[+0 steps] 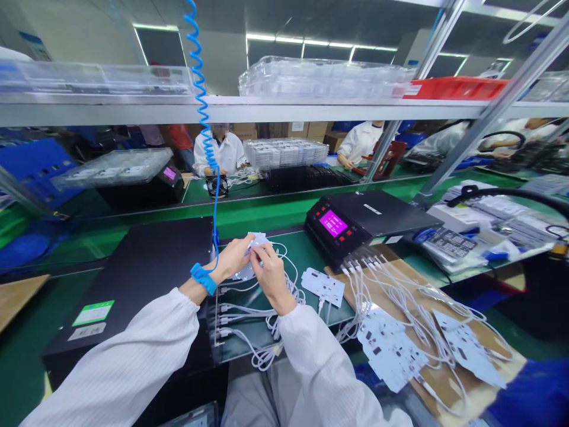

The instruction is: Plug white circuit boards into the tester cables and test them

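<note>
My left hand (235, 258) is closed on the edge of a white circuit board (258, 238), which is partly covered by my fingers. My right hand (269, 274) meets it there, thumb and fingers pinched at the board's near side; what lies between them is hidden. Another pale board (244, 273) shows just under my hands. White cables (249, 313) run from the black box (146, 284) on the left and loop beneath my right wrist. A blue wrist strap (203, 277) with a coiled cord (200, 77) circles my left wrist.
A black tester with a lit purple screen (333, 223) stands to the right, many white cables (395, 279) plugged into it. White circuit boards (323, 287) lie near it, several on brown cardboard (422, 279). A shelf (293, 111) with clear trays crosses above. Co-workers (226, 155) sit opposite.
</note>
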Action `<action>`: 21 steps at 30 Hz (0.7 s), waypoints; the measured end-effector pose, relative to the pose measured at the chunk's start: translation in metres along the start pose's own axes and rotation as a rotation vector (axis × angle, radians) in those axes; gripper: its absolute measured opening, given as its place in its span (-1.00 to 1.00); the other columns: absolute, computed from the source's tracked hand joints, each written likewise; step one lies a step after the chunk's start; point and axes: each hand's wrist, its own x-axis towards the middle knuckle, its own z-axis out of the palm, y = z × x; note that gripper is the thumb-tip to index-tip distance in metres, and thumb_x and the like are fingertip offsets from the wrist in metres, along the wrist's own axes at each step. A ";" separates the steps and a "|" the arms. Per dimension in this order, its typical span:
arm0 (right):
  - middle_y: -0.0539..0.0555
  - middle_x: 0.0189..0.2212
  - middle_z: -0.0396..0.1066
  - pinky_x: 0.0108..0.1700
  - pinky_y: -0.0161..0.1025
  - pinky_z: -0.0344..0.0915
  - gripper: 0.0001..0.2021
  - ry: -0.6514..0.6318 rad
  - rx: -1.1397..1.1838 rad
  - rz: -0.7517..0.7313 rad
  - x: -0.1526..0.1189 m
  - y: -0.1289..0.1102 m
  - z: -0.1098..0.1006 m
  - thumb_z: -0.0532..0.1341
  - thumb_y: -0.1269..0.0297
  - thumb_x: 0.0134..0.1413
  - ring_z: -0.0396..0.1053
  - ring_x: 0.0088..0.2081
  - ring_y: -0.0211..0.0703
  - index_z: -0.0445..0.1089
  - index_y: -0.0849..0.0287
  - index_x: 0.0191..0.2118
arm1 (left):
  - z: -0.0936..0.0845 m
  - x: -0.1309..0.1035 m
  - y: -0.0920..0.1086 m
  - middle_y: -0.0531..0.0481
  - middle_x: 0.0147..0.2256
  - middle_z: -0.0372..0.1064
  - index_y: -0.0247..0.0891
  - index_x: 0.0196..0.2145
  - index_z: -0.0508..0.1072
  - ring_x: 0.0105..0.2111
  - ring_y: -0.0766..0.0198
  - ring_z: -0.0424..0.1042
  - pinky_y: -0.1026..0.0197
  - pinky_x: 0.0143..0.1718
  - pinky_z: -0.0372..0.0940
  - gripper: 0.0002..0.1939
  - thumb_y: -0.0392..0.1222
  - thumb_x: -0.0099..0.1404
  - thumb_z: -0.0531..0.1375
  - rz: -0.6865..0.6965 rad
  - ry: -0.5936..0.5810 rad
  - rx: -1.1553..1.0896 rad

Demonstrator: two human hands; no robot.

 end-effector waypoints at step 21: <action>0.08 -0.26 0.53 -0.14 -0.24 0.38 -0.89 -0.187 -0.015 0.246 0.021 0.023 -0.043 0.27 0.33 0.25 0.48 -0.27 -0.18 0.57 0.16 -0.24 | -0.001 0.006 -0.016 -0.14 -0.20 0.45 -0.22 -0.07 0.31 -0.15 -0.11 0.50 0.03 -0.16 0.35 -0.32 0.05 -0.03 0.52 -0.356 0.215 -0.155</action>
